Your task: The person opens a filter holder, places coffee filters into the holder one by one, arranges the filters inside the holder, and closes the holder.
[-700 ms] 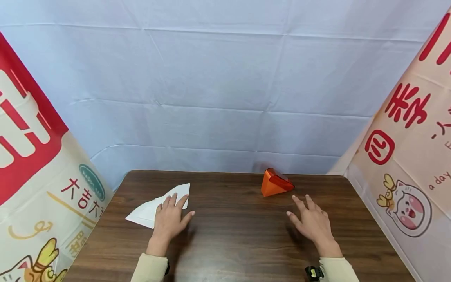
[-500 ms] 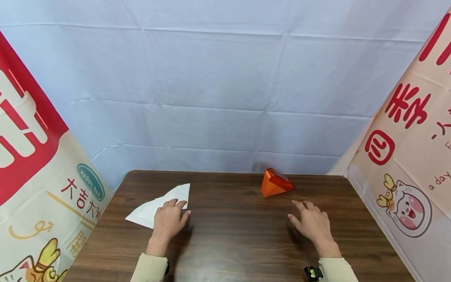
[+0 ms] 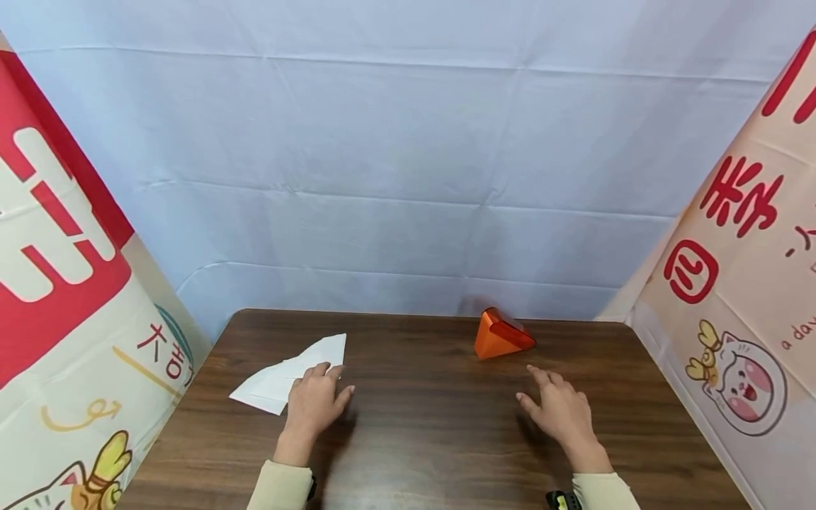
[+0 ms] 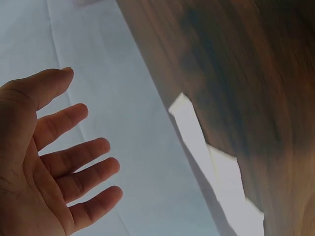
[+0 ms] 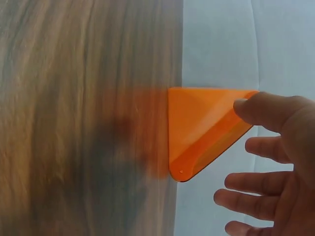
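Observation:
In the head view my left hand [image 3: 314, 404] is over the near right part of a folded sheet of white paper [image 3: 268, 386], hiding some of it. The left wrist view has this hand [image 4: 59, 162] with loosely bent, spread fingers that hold nothing, and the paper [image 4: 229, 191] apart from them. My right hand [image 3: 564, 409] hovers palm down on the near side of an orange triangular object [image 3: 502, 336] with a glossy, see-through top. From the right wrist, the orange object [image 5: 197, 123] appears behind the thumb; this hand [image 5: 295, 182] is relaxed and holds nothing.
Both items lie on a dark wood table [image 3: 414, 425]. A pale cloth [image 3: 395, 156] hangs along its far edge. Printed banners flank it, one on the left [image 3: 70, 283] and one on the right [image 3: 746, 283].
The head view has shifted slightly. The fingers of both hands have drawn back a little and bent more. The paper and the orange object stay where they were on the table.

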`<state>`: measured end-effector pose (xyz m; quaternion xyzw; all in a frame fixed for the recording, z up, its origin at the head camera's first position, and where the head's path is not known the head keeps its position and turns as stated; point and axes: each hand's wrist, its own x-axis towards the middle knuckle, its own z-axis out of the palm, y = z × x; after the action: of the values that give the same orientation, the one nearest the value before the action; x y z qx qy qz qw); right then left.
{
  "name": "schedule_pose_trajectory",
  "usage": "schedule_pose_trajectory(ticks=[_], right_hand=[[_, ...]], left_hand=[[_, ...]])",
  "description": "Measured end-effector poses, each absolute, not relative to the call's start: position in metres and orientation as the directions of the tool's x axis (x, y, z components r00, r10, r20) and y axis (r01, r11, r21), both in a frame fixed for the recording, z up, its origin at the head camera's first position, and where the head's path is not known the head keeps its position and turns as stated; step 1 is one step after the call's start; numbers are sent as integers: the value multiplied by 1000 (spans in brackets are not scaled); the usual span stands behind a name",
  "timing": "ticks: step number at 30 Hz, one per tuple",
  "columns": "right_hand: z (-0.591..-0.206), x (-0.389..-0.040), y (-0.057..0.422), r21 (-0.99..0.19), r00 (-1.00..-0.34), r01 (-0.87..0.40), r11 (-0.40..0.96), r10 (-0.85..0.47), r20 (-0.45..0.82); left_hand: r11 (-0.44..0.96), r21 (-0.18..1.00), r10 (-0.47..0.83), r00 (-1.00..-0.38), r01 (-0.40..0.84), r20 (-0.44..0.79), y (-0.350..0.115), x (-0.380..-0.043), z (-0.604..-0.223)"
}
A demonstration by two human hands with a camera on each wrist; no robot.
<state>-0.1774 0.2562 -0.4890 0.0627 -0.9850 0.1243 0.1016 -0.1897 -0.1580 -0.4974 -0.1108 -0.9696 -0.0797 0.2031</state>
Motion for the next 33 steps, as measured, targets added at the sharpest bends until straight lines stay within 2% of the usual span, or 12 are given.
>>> schedule_pose_trajectory(ticks=[17, 33], right_hand=[[-495, -192, 238, -366, -979, -72, 928, 4, 202], [-500, -208, 225, -425, -982, 0, 905, 81, 173]], left_hand=[[951, 145, 191, -890, 272, 415, -130, -196, -505], [947, 133, 221, -894, 292, 390, -112, -203, -513]])
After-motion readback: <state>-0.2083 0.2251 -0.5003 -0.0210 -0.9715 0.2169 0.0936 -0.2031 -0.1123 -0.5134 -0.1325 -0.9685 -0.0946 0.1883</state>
